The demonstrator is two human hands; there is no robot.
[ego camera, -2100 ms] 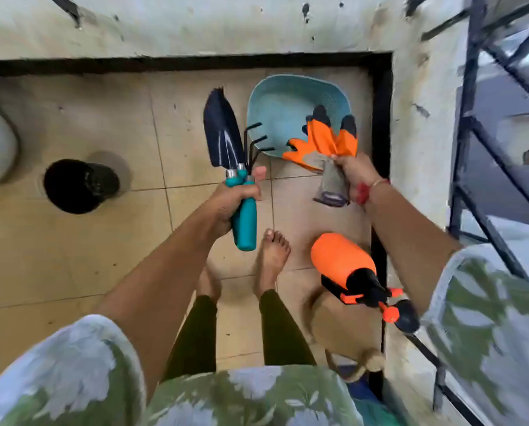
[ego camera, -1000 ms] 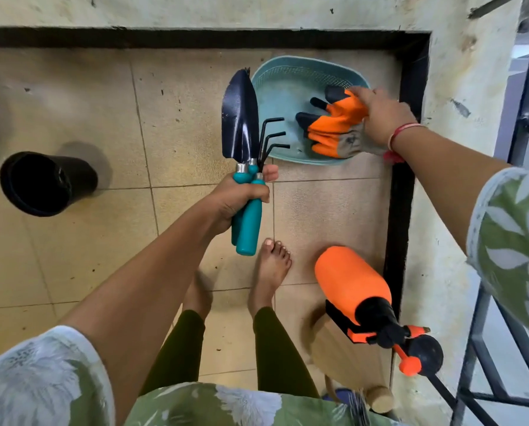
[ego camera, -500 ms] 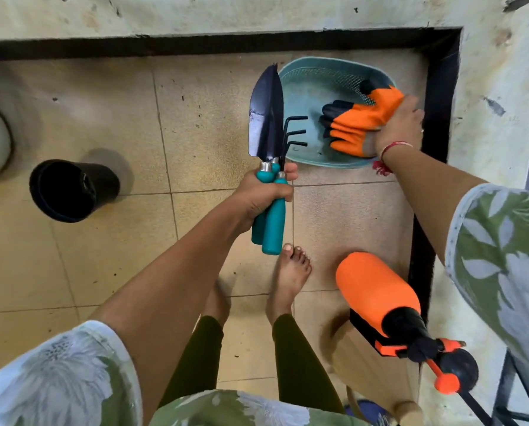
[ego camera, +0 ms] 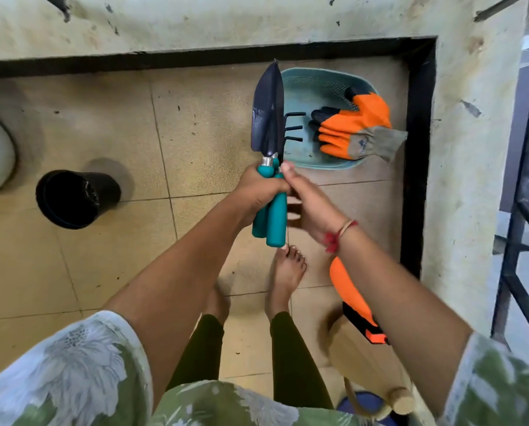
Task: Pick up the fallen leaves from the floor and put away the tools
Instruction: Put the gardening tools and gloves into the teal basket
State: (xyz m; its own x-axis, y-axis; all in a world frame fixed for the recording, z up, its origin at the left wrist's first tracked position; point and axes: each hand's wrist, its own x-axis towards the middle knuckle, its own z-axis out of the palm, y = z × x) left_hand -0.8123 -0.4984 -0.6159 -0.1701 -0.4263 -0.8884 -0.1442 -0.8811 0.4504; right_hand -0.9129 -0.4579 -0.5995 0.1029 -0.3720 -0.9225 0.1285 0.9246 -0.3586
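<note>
Your right hand [ego camera: 311, 207] has left the gloves [ego camera: 352, 127] in the basket [ego camera: 306, 81] and touches, fingers straight, the trowel [ego camera: 268, 112] and rake [ego camera: 292, 127] your left hand [ego camera: 260, 192] grips; a loose handover could drop one on your foot [ego camera: 289, 272]

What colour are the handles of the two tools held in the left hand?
Teal handles, shown best in the head view.

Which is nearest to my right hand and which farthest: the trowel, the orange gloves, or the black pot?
1. trowel, beside the fingertips of the right hand.
2. orange gloves, ahead in the teal basket.
3. black pot, far left on the floor.
</note>
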